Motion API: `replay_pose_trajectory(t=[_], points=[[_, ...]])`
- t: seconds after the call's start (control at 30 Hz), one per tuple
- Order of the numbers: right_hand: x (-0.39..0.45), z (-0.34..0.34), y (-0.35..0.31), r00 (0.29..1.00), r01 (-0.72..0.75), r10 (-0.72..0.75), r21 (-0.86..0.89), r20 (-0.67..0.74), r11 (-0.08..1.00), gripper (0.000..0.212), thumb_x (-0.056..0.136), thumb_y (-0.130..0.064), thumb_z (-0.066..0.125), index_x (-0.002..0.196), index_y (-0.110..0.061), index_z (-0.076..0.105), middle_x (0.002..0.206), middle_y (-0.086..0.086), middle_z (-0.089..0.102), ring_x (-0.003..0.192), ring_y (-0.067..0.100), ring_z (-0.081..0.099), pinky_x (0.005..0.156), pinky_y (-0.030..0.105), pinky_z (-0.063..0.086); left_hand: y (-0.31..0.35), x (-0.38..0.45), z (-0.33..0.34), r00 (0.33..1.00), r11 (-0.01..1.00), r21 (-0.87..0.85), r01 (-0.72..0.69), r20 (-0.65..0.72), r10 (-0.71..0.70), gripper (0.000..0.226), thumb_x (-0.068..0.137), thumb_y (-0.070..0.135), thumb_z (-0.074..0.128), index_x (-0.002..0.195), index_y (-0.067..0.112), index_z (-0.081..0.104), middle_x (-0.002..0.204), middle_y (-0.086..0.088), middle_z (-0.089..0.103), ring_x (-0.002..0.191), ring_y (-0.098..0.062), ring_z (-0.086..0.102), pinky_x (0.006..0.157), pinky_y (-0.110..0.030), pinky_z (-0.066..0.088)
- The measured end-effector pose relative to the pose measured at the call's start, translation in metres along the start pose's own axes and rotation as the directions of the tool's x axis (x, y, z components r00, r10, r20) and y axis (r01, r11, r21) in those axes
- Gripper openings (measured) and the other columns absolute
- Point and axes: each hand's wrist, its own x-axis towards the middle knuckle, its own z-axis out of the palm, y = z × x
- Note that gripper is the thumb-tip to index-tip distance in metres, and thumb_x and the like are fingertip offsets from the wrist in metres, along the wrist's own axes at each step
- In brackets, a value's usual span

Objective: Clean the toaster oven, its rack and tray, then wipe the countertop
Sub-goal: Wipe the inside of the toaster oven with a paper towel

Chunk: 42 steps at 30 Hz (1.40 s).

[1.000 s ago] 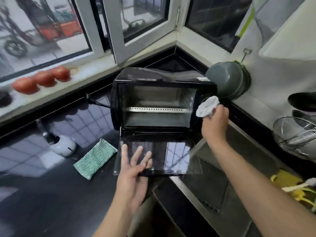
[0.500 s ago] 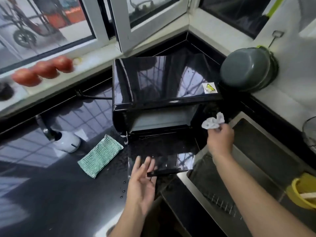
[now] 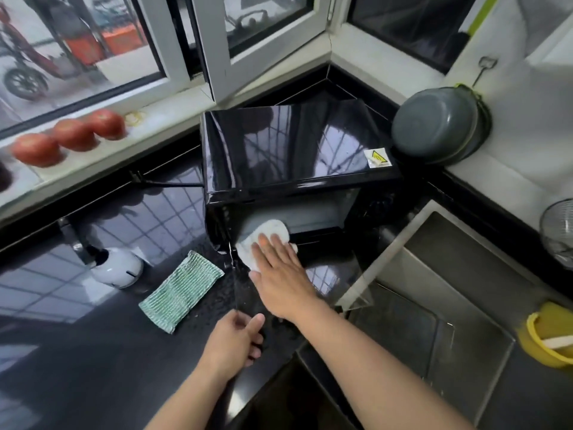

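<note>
R hand (image 3: 280,276) lies flat, fingers spread, pressing a white cloth (image 3: 263,238) onto the open door (image 3: 325,271) of the toaster oven (image 3: 294,150); not a pinch, just palm and fingers on top. L hand (image 3: 234,342) is curled at the door's front edge, fingers bent in w/ thumb out; can't tell if it actually grips the edge or handle, as the dark glass blends w/ the countertop (image 3: 77,352).

Oven sits in the counter corner under the windows, door dropped toward the camera. Only label: a white sticker (image 3: 376,158) w/ a yellow warning triangle on the oven's top, right-front corner; its text is too small to read. Oven interior mostly hidden by the top panel; rack and tray not made out.

Left of the oven: green ribbed cloth (image 3: 181,294) flat on the counter, and further left a white rounded object (image 3: 116,268), unclear what. Right of the oven: steel sink (image 3: 434,274), grey pot (image 3: 434,128) against the wall. Yellow bowl (image 3: 545,339) cut off at the frame's right edge.
</note>
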Motion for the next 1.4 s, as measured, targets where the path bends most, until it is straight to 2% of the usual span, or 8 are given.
replay_pose_trajectory(t=[0.27,0.4,0.57,0.67,0.77,0.97,1.23,1.4], points=[[0.012,-0.012,0.08,0.859,-0.499,0.489,-0.034,-0.153,0.866,0.064,0.099,-0.026,0.033,0.157,-0.004,0.016,0.164,0.021,0.007,0.153,0.033,0.005,0.123,0.046,0.008,0.002,-0.005,0.006,1.0,0.999,0.036,-0.005,-0.024,0.006,0.033,0.102,0.031,0.064,0.101,0.0,0.053,0.076,-0.01,0.069,0.051,-0.018,0.054,0.048,-0.027,0.041],[0.035,-0.008,0.013,0.987,-0.127,0.128,0.017,-0.096,0.992,0.067,0.093,-0.017,0.041,0.157,-0.013,0.024,0.165,0.015,0.011,0.153,0.032,0.003,0.124,0.047,0.003,-0.001,-0.002,0.011,0.997,1.0,0.013,-0.027,-0.078,0.027,0.03,0.101,0.03,0.065,0.097,0.002,0.054,0.076,-0.014,0.069,0.051,-0.018,0.055,0.049,-0.028,0.043],[0.031,-0.004,0.01,0.964,0.256,-0.255,-0.006,-0.076,0.967,0.058,0.097,-0.019,0.041,0.153,-0.014,0.028,0.161,0.01,0.029,0.15,0.029,0.02,0.124,0.045,0.01,-0.001,-0.002,0.008,0.998,1.0,-0.008,0.009,-0.069,-0.01,0.03,0.1,0.033,0.067,0.101,0.005,0.058,0.081,-0.012,0.07,0.056,-0.019,0.058,0.052,-0.03,0.044],[0.03,-0.022,0.083,0.971,-0.155,0.159,0.04,-0.179,0.987,0.061,0.088,-0.011,0.044,0.148,-0.006,0.035,0.154,0.016,0.034,0.145,0.035,0.029,0.117,0.041,0.029,0.001,-0.003,0.011,0.998,0.999,-0.022,0.033,-0.054,-0.034,0.028,0.102,0.033,0.064,0.104,0.006,0.057,0.081,-0.009,0.068,0.058,-0.019,0.056,0.052,-0.028,0.042],[0.032,-0.036,0.106,0.913,-0.397,0.398,0.027,-0.093,0.917,0.07,0.091,-0.014,0.046,0.154,0.001,0.02,0.161,0.019,0.015,0.151,0.033,0.01,0.123,0.038,0.017,-0.001,-0.003,0.017,0.997,1.0,0.005,0.006,-0.072,-0.006,0.029,0.103,0.037,0.062,0.104,0.009,0.056,0.08,-0.005,0.067,0.058,-0.017,0.055,0.055,-0.03,0.043],[0.085,-0.03,0.026,0.971,0.236,-0.239,0.13,0.003,0.963,0.042,0.103,-0.021,0.039,0.144,-0.022,0.048,0.159,-0.006,0.031,0.15,0.02,0.018,0.118,0.032,0.013,-0.003,-0.005,0.025,0.985,0.998,-0.046,-0.036,-0.17,0.027,0.029,0.101,0.033,0.065,0.106,0.005,0.059,0.078,-0.006,0.063,0.058,-0.014,0.05,0.048,-0.018,0.041],[0.025,0.005,0.005,0.961,0.273,-0.272,0.0,-0.045,0.962,0.061,0.091,-0.014,0.041,0.152,-0.012,0.038,0.161,0.003,0.032,0.151,0.025,0.02,0.123,0.038,0.001,-0.013,-0.005,0.027,0.978,0.997,-0.012,-0.073,-0.197,0.07,0.021,0.099,0.041,0.066,0.1,0.02,0.063,0.083,-0.002,0.07,0.077,-0.018,0.063,0.087,-0.05,0.055],[-0.003,0.003,0.019,0.949,0.308,-0.311,-0.069,-0.042,0.949,0.054,0.086,-0.019,0.05,0.139,-0.013,0.056,0.143,0.0,0.056,0.137,0.024,0.047,0.116,0.04,0.033,-0.016,-0.003,0.027,0.978,0.997,0.012,-0.076,-0.196,0.076,0.02,0.099,0.04,0.066,0.1,0.021,0.064,0.088,-0.005,0.072,0.088,-0.025,0.068,0.089,-0.05,0.055]])
